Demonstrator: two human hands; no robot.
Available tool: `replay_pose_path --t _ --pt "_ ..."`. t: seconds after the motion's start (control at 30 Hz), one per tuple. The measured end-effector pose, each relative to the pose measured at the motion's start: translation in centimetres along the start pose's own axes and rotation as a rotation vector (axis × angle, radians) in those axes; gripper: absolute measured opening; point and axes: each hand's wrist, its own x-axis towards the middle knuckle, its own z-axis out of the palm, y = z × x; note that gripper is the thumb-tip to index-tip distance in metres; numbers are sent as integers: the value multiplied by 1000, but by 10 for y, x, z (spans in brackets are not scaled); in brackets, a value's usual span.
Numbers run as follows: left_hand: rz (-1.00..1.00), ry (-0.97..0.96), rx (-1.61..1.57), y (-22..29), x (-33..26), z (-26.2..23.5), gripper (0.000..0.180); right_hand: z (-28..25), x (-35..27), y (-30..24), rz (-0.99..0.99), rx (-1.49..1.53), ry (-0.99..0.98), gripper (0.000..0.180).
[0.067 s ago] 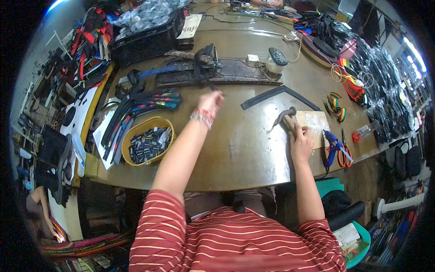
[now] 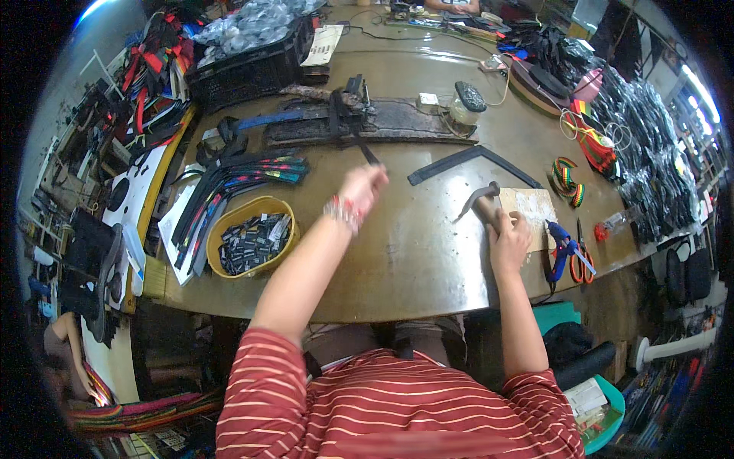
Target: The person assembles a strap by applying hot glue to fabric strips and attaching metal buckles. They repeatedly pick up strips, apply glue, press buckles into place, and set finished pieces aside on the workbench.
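My left hand, with beaded bracelets at the wrist, is closed on the end of a narrow black strap. The strap runs back to a dark metal-topped fixture on a long worn board. At the right, my right hand is closed around a claw hammer, its head pointing away from me. That hand rests at the edge of a pale, scuffed wooden block. Beyond it, a black folded strip lies bent at an angle on the table.
A yellow basket of small dark pieces stands near the left, beside a bundle of dark strips. A blue glue gun and orange-handled scissors lie right of the block. A black crate and plastic-wrapped goods flank the table.
My left hand has drawn slightly nearer to me and to the right, pulling the black strap out from the fixture. My right hand and the hammer have hardly moved.
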Motion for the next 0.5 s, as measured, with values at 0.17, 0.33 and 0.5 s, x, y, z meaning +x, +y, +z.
replay_pose_path --t 0.17,0.33,0.5 --pt "-452 -355 -33 -43 -133 3 14 -37 -30 -54 -613 964 -316 38" --pt "-637 -419 36 -16 -127 -9 14 -78 -78 -59 -886 1047 -249 28" --pt "-424 -510 650 45 -18 -12 12 -96 -128 -58 -883 1001 -259 23"
